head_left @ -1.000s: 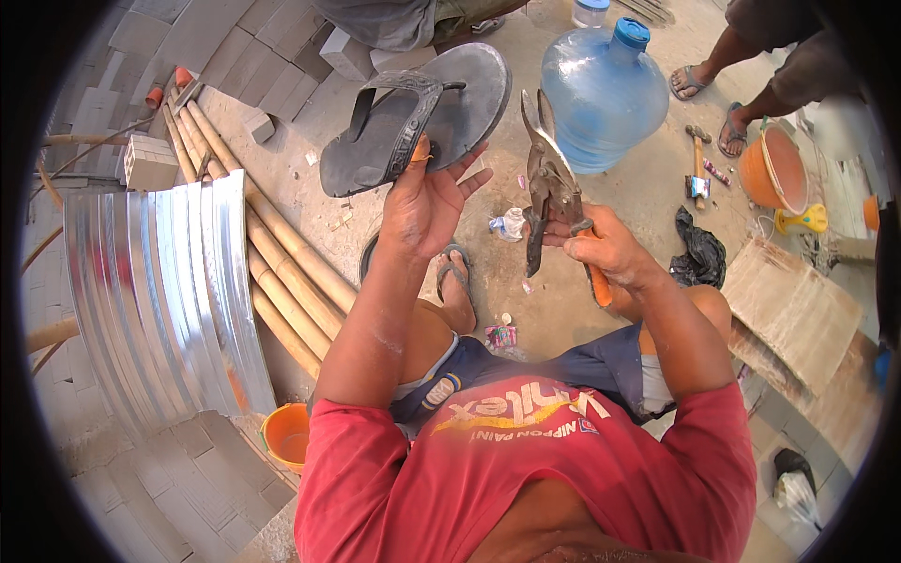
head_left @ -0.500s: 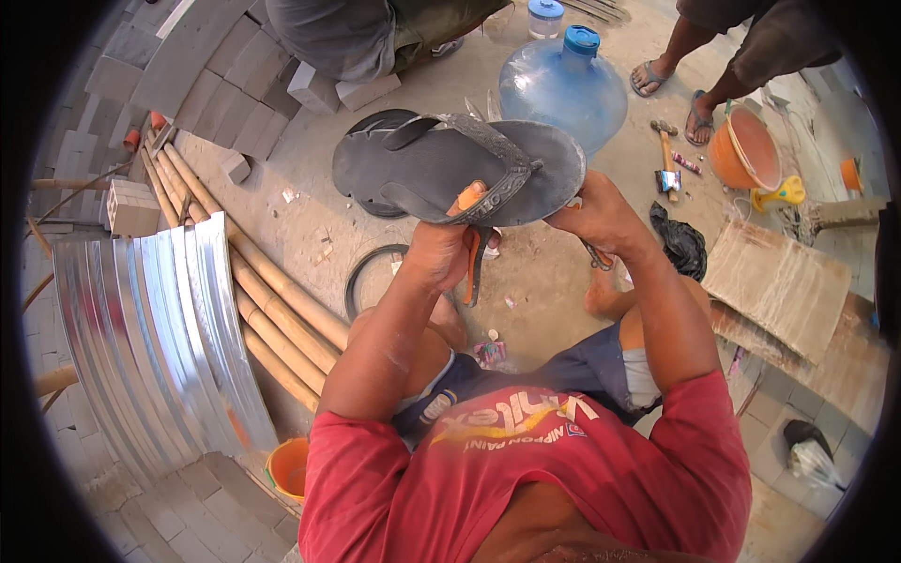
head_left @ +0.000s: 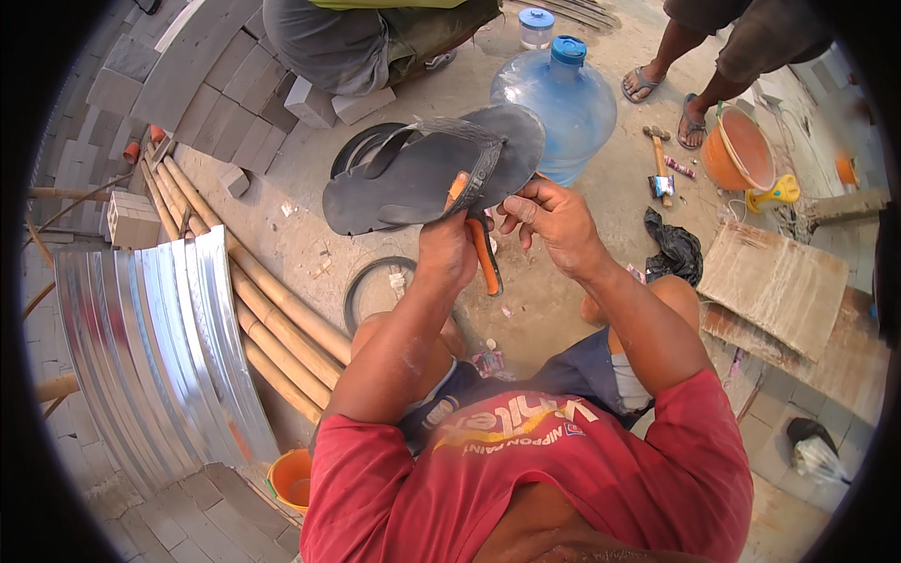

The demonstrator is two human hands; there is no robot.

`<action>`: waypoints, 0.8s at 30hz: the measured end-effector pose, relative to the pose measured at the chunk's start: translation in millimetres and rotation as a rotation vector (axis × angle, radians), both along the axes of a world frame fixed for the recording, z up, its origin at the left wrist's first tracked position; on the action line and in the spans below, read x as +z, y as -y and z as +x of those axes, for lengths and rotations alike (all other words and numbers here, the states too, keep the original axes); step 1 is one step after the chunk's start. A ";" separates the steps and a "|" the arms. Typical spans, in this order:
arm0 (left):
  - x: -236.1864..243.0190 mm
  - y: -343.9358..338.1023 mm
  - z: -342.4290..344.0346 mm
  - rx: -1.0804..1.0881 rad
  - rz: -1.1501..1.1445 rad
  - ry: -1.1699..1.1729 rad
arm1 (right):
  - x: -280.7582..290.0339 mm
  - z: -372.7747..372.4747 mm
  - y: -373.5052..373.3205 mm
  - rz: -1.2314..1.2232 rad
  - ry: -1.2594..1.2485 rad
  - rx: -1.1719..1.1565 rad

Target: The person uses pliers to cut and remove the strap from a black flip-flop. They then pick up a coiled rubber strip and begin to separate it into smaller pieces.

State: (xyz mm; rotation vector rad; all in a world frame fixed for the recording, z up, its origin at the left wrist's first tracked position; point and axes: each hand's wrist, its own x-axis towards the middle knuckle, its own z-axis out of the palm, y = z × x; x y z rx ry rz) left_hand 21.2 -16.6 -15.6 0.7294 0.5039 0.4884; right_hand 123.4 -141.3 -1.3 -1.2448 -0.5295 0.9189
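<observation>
Just above the centre of your view, you hold up a black sandal [head_left: 413, 183], strap side facing you. Taking clock directions from it, your left hand [head_left: 446, 251] at 6 o'clock is clamped on its near edge, and an orange-handled tool [head_left: 485, 255] juts from beneath at 5. Your right hand [head_left: 558, 230], at 4 o'clock, has its fingertips bunched beside the rounded end; whether they pinch anything, I cannot tell. Farther out, a blue water jug [head_left: 554, 117] stands at 2 o'clock, a hammer [head_left: 661, 161] and an orange bucket [head_left: 737, 155] at 3, a black plastic bag [head_left: 674, 249] at 4, bamboo poles [head_left: 286, 324] and a corrugated metal sheet [head_left: 155, 347] at 8
</observation>
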 end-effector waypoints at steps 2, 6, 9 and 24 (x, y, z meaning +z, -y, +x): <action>4.7 3.9 2.3 -0.007 0.031 0.010 | -1.8 2.4 -1.5 0.028 -0.024 -0.017; 8.6 5.2 5.3 -0.004 -0.035 0.014 | 2.1 5.8 -3.2 0.130 -0.008 0.008; 8.4 -0.4 1.2 -0.178 -0.126 0.149 | 2.8 6.6 -4.5 0.158 0.009 0.018; 11.0 1.2 -0.6 -0.090 0.040 0.210 | -2.0 5.9 -12.8 0.241 -0.096 -0.024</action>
